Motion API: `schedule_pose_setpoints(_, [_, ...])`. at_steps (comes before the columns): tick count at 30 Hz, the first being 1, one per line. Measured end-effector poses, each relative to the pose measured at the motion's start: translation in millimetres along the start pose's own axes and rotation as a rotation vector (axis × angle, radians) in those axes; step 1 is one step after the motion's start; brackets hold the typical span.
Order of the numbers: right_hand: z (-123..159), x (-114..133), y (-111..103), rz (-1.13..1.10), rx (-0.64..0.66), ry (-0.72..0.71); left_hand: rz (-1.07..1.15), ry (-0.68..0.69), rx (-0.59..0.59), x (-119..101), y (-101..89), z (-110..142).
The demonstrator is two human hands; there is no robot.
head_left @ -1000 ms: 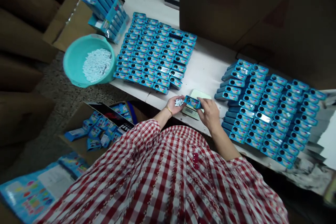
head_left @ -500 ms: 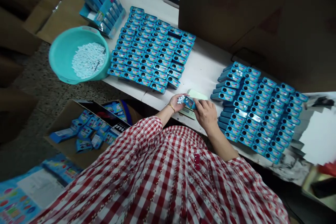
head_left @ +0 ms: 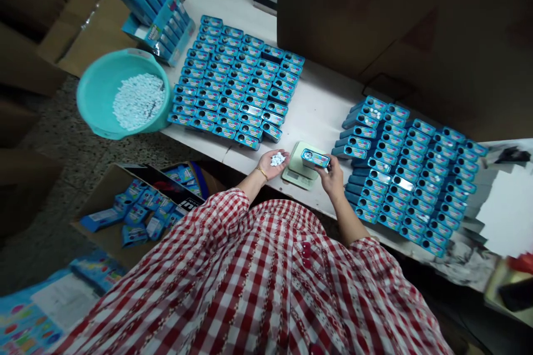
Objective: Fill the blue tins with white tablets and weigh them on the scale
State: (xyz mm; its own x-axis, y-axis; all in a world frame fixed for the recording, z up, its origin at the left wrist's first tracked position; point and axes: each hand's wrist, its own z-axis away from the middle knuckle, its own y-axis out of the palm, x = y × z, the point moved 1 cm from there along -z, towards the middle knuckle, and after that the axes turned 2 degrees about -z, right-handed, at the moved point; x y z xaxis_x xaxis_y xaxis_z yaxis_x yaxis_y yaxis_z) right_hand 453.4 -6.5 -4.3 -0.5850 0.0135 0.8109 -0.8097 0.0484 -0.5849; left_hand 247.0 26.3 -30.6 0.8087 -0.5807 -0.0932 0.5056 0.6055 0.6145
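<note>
Just to the right of my left hand (head_left: 267,168) and above the pale scale (head_left: 296,178), a small blue container (head_left: 315,158) sits pinched at its right end between the thumb and fingers of my right hand (head_left: 334,177). The long side of its top runs crosswise between my hands, dipping slightly toward the right one, which is the nearer. Its round opening, whitish inside, lies at the end facing my left palm. I cannot tell whether its base touches the scale. My left hand is palm up, fingers loosely spread, carrying a little heap of white pellets (head_left: 277,159). Beyond each hand, rows of similar containers stand on the white surface (head_left: 318,105). Half a second ago, the container was up against the pellets at my left fingertips; now a gap parts them, and more of the scale shows.
</note>
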Motion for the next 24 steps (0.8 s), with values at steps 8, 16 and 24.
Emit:
schedule_pose_setpoints(8, [4.6,-40.7,18.5,-0.294,0.003,0.079,-0.07,-0.006,-0.103,-3.7,-19.7,36.2])
schedule_pose_setpoints(16, [32.3,-38.4,-28.2,-0.295,-0.186,0.141,-0.066,0.004,-0.146,1.4,-23.6,45.7])
schedule_pose_setpoints(24, [49.1,-28.3,-36.7,-0.149,-0.448,0.167,-0.085,-0.003,-0.172,5.5,-21.9,44.9])
